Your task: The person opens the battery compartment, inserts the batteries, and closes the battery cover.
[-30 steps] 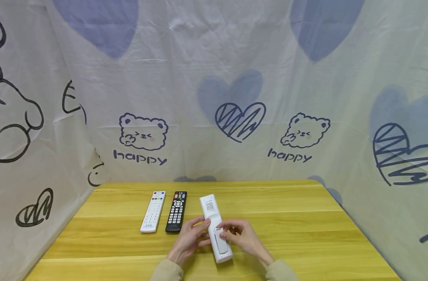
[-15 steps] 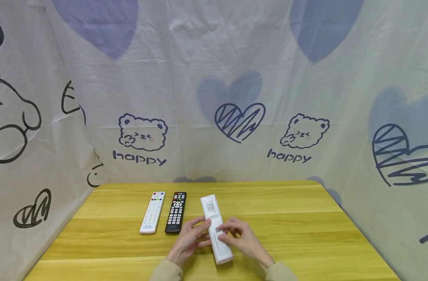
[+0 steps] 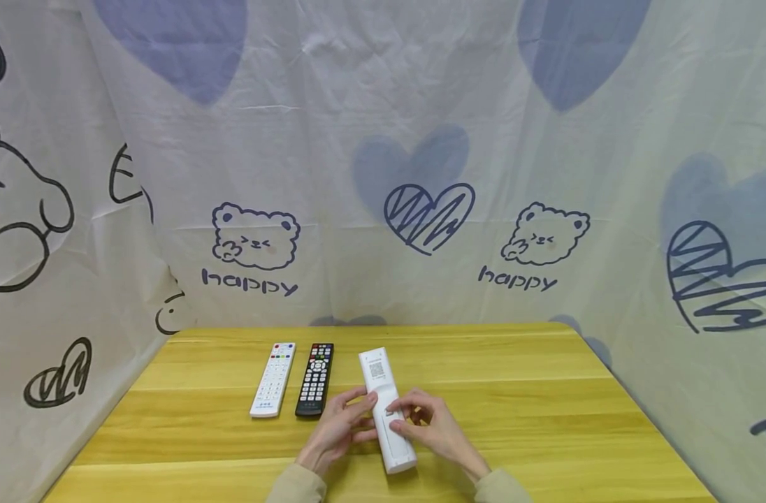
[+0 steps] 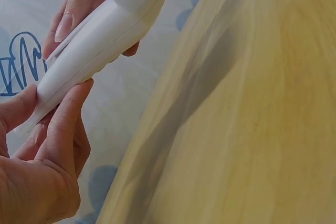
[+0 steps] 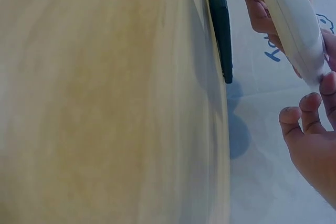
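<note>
A white remote control (image 3: 376, 381) is held back side up above the table, its label end pointing away. My left hand (image 3: 335, 427) grips it along its left edge, thumb on the back and fingers beneath, as the left wrist view also shows. On the right, my right hand (image 3: 438, 425) pinches the battery cover (image 3: 393, 445) near its upper end, index finger at the latch and thumb on the cover. A raised edge of the cover shows beside the right thumb (image 4: 65, 24) in the left wrist view. The remote's button side faces down.
Left of the hands, a second white remote (image 3: 273, 381) and a black remote (image 3: 316, 381) lie face up, side by side, on the wooden table (image 3: 534, 391). A printed cloth (image 3: 370, 293) hangs behind the table's far edge and along both sides.
One second ago the battery cover stood slightly raised; it has since come down closer to the remote's back under my right thumb. My left hand stays nearly still.
</note>
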Motion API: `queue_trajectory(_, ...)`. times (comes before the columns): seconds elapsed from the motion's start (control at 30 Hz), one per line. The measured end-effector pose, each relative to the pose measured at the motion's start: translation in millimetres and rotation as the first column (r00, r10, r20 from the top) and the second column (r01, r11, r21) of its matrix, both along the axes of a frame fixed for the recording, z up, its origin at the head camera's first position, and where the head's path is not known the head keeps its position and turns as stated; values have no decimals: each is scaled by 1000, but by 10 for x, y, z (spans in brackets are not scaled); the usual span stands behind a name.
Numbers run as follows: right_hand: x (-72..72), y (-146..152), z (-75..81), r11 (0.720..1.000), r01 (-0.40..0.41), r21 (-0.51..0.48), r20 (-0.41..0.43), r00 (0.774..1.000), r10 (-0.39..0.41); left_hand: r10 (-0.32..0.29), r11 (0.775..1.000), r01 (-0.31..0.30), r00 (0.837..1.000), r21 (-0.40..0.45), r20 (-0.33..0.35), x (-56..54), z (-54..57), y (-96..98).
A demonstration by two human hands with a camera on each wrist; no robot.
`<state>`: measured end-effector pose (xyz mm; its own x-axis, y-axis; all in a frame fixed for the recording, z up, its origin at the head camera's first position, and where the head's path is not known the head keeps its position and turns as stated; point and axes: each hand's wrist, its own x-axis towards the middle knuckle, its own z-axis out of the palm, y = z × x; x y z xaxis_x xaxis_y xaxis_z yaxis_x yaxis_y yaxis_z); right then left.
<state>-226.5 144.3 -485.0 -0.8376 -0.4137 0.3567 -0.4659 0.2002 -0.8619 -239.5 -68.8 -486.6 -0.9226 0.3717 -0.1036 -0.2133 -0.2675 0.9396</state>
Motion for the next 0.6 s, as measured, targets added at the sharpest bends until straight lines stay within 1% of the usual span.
queue_trajectory(0.37,-8,0,10,999,-17,-45,32,999,19,-18,1000,18,1000,11,-17,5,6,6)
queue_trajectory(0.6,1,1,26,995,-32,-91,57,998,37,-16,1000,17,1000,14,-13,13,15,14)
